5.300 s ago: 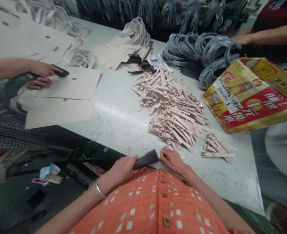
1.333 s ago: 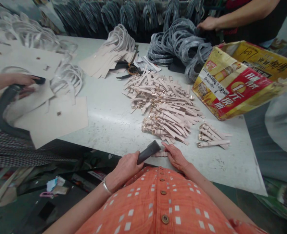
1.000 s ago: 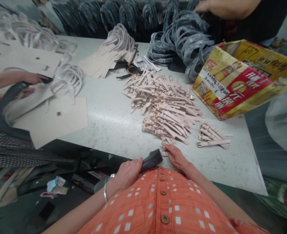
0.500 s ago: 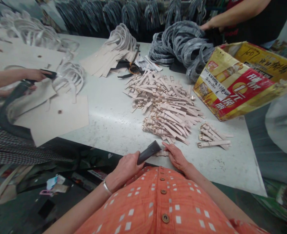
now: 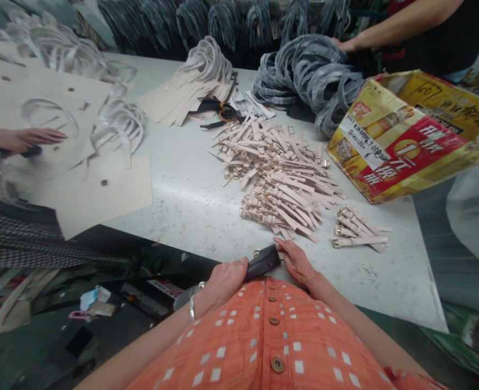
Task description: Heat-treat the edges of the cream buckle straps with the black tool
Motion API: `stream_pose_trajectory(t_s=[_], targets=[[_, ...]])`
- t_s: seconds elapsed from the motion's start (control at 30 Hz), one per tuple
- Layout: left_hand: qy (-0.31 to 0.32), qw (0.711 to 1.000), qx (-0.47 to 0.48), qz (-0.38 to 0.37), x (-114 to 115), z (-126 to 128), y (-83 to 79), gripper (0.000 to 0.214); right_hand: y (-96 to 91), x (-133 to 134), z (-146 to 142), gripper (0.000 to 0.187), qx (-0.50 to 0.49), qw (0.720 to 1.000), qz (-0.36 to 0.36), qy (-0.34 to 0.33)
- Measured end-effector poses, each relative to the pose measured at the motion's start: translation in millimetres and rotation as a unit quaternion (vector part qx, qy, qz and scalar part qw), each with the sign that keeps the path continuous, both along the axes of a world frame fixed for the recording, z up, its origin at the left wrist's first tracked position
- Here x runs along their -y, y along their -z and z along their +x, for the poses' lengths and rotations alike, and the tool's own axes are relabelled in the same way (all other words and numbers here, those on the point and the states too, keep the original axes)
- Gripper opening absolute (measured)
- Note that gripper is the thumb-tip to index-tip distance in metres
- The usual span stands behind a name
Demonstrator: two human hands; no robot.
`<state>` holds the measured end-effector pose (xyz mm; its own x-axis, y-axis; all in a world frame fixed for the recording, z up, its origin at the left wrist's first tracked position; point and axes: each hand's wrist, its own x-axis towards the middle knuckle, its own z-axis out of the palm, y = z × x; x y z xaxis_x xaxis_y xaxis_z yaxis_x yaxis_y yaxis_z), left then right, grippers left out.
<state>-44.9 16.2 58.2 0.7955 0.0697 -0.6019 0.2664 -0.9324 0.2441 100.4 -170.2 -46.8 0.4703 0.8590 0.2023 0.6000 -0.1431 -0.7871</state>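
My left hand (image 5: 225,281) is closed round a dark grey tool (image 5: 263,262) at the near edge of the white table (image 5: 191,200). Its flat head lies down on a small beige strap, of which only the buckle end (image 5: 257,252) shows. My right hand (image 5: 297,262) rests fingers down beside the tool head, pressing on the hidden strap. Just beyond my hands lies a big heap of beige buckled straps (image 5: 280,179). A small separate bunch of the same straps (image 5: 357,235) sits to the right.
A torn yellow and red carton (image 5: 410,141) lies at the right. Grey strap loops (image 5: 308,76) are piled at the back, where another person's arm (image 5: 386,32) reaches. At the left, another person's hand (image 5: 24,138) rests on beige sheets (image 5: 97,189) and pale loops (image 5: 117,122).
The tool in my left hand went up and came down again onto the strap. The person at the left drew the hand back along the sheets.
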Motion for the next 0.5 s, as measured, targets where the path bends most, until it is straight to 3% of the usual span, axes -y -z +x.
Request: stream_pose_trajectory(t_s=[0.1, 0.27, 0.5], targets=[[-0.021, 1.000, 0.002, 0.006, -1.9, 2.4, -0.6, 0.021, 1.4, 0.2, -0.2, 0.063, 0.003, 1.000, 0.001, 0.003], [-0.111, 0.992, 0.027, 0.049, -18.0, -1.9, -4.0, 0.024, -0.9, -0.3, -1.7, 0.058, 0.017, 1.000, -0.014, 0.001], [-0.088, 0.994, 0.013, 0.057, -32.8, -22.9, 1.8, 0.023, -4.7, -1.3, -3.4, 0.046, 0.028, 1.000, -0.013, 0.003]])
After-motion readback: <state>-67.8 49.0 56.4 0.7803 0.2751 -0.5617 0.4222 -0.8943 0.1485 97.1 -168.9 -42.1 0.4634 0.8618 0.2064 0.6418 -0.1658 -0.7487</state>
